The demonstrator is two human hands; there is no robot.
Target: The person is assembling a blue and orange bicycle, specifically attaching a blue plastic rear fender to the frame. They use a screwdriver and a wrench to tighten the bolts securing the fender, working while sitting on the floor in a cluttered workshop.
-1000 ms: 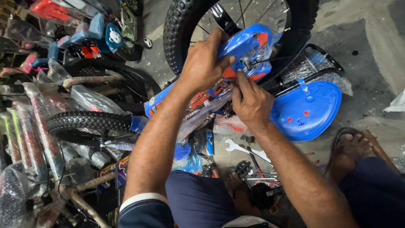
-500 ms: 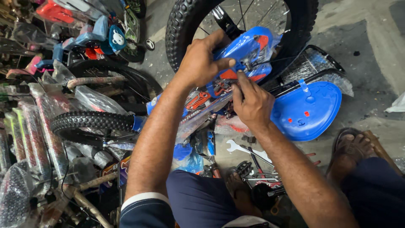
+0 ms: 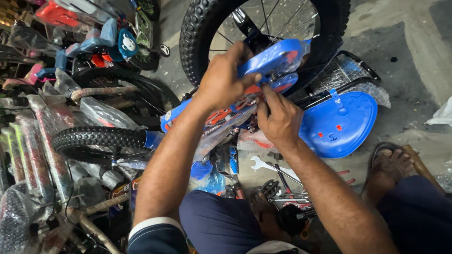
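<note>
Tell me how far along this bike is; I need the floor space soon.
Done: the wheel with its tyre stands fitted on the blue frame. In hand: the left hand holds a blue cover in place while the right hand works beneath it. Left: the blue panel, the spanner and small parts lie loose on the floor.

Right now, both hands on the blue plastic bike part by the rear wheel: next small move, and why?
Probably keep the left hand steadying the blue plastic guard piece while the right hand works its fingertips at the fastening point underneath. The right-hand fingers pinch just below the piece, and the silver open-ended spanner lies unused on the floor.
</note>
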